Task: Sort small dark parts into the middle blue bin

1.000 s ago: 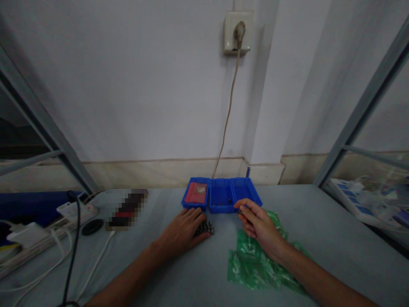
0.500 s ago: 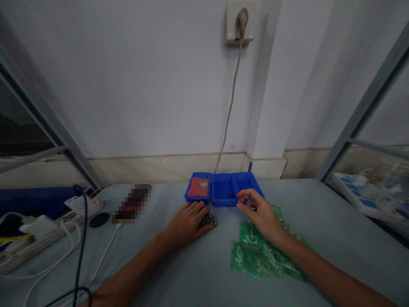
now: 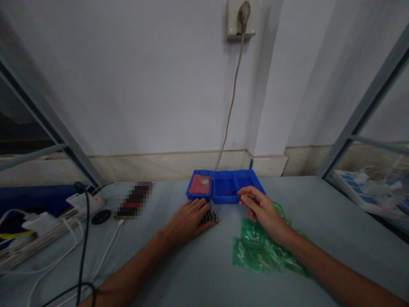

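Observation:
My left hand (image 3: 190, 221) curls over a dark block with rows of small shiny round pieces (image 3: 209, 217). Thumb and fingers lie on either side of it, and the palm hides much of the block. In front of the middle blue bin (image 3: 225, 199), my right hand (image 3: 257, 207) pinches thumb and forefinger together; the small thing at the tips is too tiny to name. A few small dark bits lie in that bin. To its left stands a blue bin (image 3: 198, 197) with a red packet (image 3: 200, 184) in it; another blue bin (image 3: 247, 175) adjoins on the right.
Crumpled green plastic bags (image 3: 265, 251) lie under my right forearm. On the left are a phone (image 3: 133, 200), a black disc (image 3: 101, 216), a power strip (image 3: 53, 230) and loose cables. A wall and metal frame bars bound the table.
My right hand has shifted slightly, its fingertips now a little more tightly closed, just off the middle bin's front edge. My left hand stays on the block. The whole view has tilted slightly.

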Demonstrator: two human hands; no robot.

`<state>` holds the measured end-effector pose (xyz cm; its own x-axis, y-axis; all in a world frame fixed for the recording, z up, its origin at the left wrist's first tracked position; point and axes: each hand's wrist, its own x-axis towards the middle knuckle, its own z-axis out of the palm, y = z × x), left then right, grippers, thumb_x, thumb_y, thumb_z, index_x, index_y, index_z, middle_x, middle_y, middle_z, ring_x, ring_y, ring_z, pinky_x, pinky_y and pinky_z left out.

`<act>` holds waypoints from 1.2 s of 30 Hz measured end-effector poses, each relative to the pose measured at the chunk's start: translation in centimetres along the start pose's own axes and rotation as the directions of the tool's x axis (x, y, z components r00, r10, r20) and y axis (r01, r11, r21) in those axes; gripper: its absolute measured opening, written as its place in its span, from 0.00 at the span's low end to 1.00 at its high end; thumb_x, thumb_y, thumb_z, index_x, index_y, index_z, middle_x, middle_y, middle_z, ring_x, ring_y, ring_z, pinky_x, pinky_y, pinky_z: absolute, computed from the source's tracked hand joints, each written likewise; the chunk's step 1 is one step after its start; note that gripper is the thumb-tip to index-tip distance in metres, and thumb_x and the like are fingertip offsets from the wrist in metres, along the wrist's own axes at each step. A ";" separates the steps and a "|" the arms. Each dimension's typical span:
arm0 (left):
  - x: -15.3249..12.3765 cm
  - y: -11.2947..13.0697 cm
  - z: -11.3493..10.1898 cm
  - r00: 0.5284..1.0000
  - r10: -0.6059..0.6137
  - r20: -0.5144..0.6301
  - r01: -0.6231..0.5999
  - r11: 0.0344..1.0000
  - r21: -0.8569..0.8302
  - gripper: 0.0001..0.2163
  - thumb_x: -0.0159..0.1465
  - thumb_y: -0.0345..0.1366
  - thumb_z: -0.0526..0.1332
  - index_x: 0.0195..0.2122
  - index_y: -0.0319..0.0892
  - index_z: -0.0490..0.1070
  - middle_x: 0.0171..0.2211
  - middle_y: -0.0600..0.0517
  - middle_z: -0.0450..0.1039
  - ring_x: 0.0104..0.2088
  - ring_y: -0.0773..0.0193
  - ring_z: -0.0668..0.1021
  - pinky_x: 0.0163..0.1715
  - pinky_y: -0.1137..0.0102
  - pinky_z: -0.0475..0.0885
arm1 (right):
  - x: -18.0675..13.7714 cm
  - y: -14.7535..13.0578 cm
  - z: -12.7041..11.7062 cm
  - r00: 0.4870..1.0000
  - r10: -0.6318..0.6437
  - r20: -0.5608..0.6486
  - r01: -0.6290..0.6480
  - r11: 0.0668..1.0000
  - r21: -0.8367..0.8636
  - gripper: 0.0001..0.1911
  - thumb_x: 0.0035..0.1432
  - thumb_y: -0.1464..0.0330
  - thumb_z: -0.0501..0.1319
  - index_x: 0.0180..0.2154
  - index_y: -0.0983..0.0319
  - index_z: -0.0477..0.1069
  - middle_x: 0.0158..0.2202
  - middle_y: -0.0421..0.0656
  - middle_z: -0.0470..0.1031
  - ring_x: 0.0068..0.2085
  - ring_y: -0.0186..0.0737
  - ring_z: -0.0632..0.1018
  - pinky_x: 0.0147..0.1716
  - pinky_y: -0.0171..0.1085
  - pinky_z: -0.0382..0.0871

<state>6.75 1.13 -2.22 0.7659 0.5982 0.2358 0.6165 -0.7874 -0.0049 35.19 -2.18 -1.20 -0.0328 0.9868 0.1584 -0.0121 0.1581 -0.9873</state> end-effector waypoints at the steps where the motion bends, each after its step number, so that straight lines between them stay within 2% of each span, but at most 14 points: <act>1: 0.0 0.0 0.0 1.000 0.001 -0.002 -0.001 1.000 0.001 0.15 0.76 0.49 0.64 0.50 0.42 0.72 0.50 0.45 0.76 0.48 0.50 0.79 0.50 0.56 0.74 | -0.1 -0.1 0.0 1.000 0.016 0.002 -0.016 0.999 0.034 0.23 0.62 0.47 0.70 0.46 0.58 0.77 0.32 0.37 0.74 0.20 0.29 0.65 0.16 0.31 0.57; 7: 0.0 -0.1 0.2 1.000 0.008 -0.030 -0.008 1.000 -0.014 0.15 0.77 0.50 0.63 0.49 0.43 0.73 0.49 0.45 0.76 0.47 0.51 0.79 0.49 0.58 0.74 | -0.6 -0.3 0.1 0.991 0.131 0.042 -0.137 0.951 0.278 0.23 0.58 0.50 0.75 0.45 0.60 0.78 0.26 0.33 0.65 0.20 0.26 0.58 0.17 0.28 0.50; 10: 0.0 -0.2 0.3 0.999 0.016 -0.052 -0.017 0.999 -0.033 0.15 0.77 0.51 0.62 0.49 0.43 0.73 0.49 0.45 0.76 0.47 0.51 0.79 0.49 0.58 0.74 | -0.6 -0.3 0.2 0.987 0.154 0.051 -0.162 0.944 0.289 0.23 0.58 0.50 0.75 0.45 0.59 0.78 0.26 0.33 0.65 0.20 0.26 0.56 0.18 0.28 0.49; 13: -0.1 -0.2 0.4 0.998 0.018 -0.054 -0.020 0.999 -0.031 0.16 0.77 0.51 0.63 0.50 0.43 0.73 0.50 0.45 0.76 0.48 0.50 0.79 0.49 0.58 0.74 | -0.6 -0.2 0.2 0.996 0.091 0.015 -0.092 0.985 0.144 0.21 0.64 0.50 0.70 0.48 0.58 0.77 0.32 0.37 0.72 0.21 0.29 0.60 0.19 0.31 0.52; 15: 0.0 -0.3 0.4 0.999 0.020 -0.049 -0.021 1.000 -0.022 0.16 0.77 0.51 0.63 0.51 0.43 0.72 0.50 0.45 0.76 0.48 0.50 0.79 0.49 0.57 0.74 | -0.7 -0.2 0.1 0.999 -0.044 -0.012 0.043 0.997 -0.063 0.17 0.67 0.53 0.68 0.49 0.56 0.77 0.36 0.40 0.75 0.25 0.33 0.66 0.22 0.34 0.60; 17: 0.0 -0.3 0.4 0.999 0.022 -0.041 -0.023 1.000 -0.019 0.16 0.77 0.51 0.63 0.51 0.43 0.72 0.49 0.46 0.76 0.48 0.50 0.79 0.49 0.57 0.74 | -0.9 -0.2 -0.1 0.975 -0.221 -0.014 0.207 0.934 -0.292 0.12 0.69 0.59 0.67 0.50 0.55 0.78 0.40 0.42 0.77 0.32 0.39 0.73 0.31 0.38 0.67; 19: 0.0 -0.3 0.4 0.999 0.021 -0.037 -0.021 1.000 -0.015 0.16 0.77 0.51 0.63 0.50 0.43 0.72 0.49 0.46 0.76 0.48 0.50 0.79 0.49 0.57 0.74 | -1.2 -0.3 -0.3 0.936 -0.350 0.020 0.321 0.833 -0.451 0.09 0.70 0.63 0.66 0.50 0.54 0.78 0.41 0.43 0.77 0.36 0.43 0.74 0.37 0.41 0.69; 21: 0.0 -0.4 0.5 0.999 0.017 -0.037 -0.017 1.000 -0.010 0.17 0.76 0.52 0.62 0.50 0.43 0.73 0.50 0.45 0.76 0.47 0.50 0.79 0.49 0.56 0.75 | -1.3 -0.4 -0.4 0.899 -0.431 0.071 0.400 0.747 -0.531 0.07 0.70 0.66 0.66 0.49 0.54 0.79 0.41 0.43 0.78 0.38 0.45 0.74 0.40 0.43 0.68; 23: 0.0 -0.4 0.6 0.999 0.018 -0.041 -0.018 1.000 -0.010 0.17 0.77 0.53 0.62 0.51 0.43 0.73 0.50 0.45 0.76 0.48 0.49 0.80 0.49 0.55 0.75 | -1.4 -0.4 -0.4 0.878 -0.466 0.105 0.441 0.705 -0.555 0.06 0.70 0.68 0.66 0.47 0.54 0.80 0.40 0.43 0.78 0.40 0.46 0.75 0.42 0.43 0.68; 24: 0.0 -0.4 0.6 0.999 0.019 -0.042 -0.020 1.000 -0.011 0.17 0.76 0.53 0.62 0.51 0.43 0.73 0.50 0.45 0.76 0.48 0.49 0.79 0.50 0.55 0.75 | -1.3 -0.4 -0.4 0.880 -0.463 0.108 0.441 0.711 -0.547 0.05 0.70 0.68 0.66 0.45 0.54 0.80 0.40 0.43 0.78 0.41 0.46 0.75 0.42 0.43 0.68; 26: 0.0 -0.4 0.6 0.999 0.017 -0.041 -0.017 1.000 -0.011 0.17 0.76 0.53 0.62 0.51 0.42 0.73 0.50 0.45 0.77 0.48 0.49 0.79 0.49 0.55 0.75 | -1.2 -0.3 -0.3 0.909 -0.409 0.087 0.397 0.781 -0.482 0.04 0.68 0.68 0.68 0.44 0.55 0.80 0.39 0.42 0.78 0.38 0.45 0.75 0.40 0.42 0.68; 30: 0.0 -0.4 0.5 0.999 0.005 -0.033 -0.006 1.000 -0.020 0.17 0.77 0.53 0.62 0.51 0.43 0.72 0.50 0.45 0.76 0.47 0.50 0.79 0.48 0.57 0.76 | -1.1 -0.1 0.1 0.979 -0.197 0.043 0.202 0.947 -0.249 0.07 0.65 0.61 0.71 0.43 0.55 0.80 0.36 0.40 0.76 0.32 0.40 0.74 0.31 0.37 0.66; 33: -0.1 -0.4 0.5 1.000 -0.004 -0.017 0.003 1.000 -0.020 0.17 0.76 0.52 0.62 0.51 0.43 0.72 0.51 0.44 0.76 0.48 0.49 0.80 0.48 0.56 0.76 | -1.0 -0.4 0.3 0.996 -0.060 0.071 0.068 0.992 -0.102 0.14 0.66 0.54 0.71 0.46 0.55 0.79 0.34 0.39 0.77 0.25 0.35 0.69 0.23 0.35 0.60; 36: -0.1 -0.5 0.5 1.000 -0.014 -0.004 0.014 0.999 -0.030 0.17 0.76 0.52 0.63 0.51 0.42 0.72 0.51 0.44 0.76 0.48 0.49 0.80 0.48 0.56 0.76 | -0.9 -0.7 0.4 0.996 0.024 0.089 -0.023 1.000 -0.013 0.20 0.67 0.48 0.68 0.47 0.56 0.78 0.30 0.38 0.75 0.21 0.32 0.66 0.20 0.33 0.57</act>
<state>6.48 1.52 -2.67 0.7563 0.6086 0.2399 0.6214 -0.7830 0.0276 34.81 -3.17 -0.60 -0.1216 0.9834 0.1346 0.0018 0.1358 -0.9907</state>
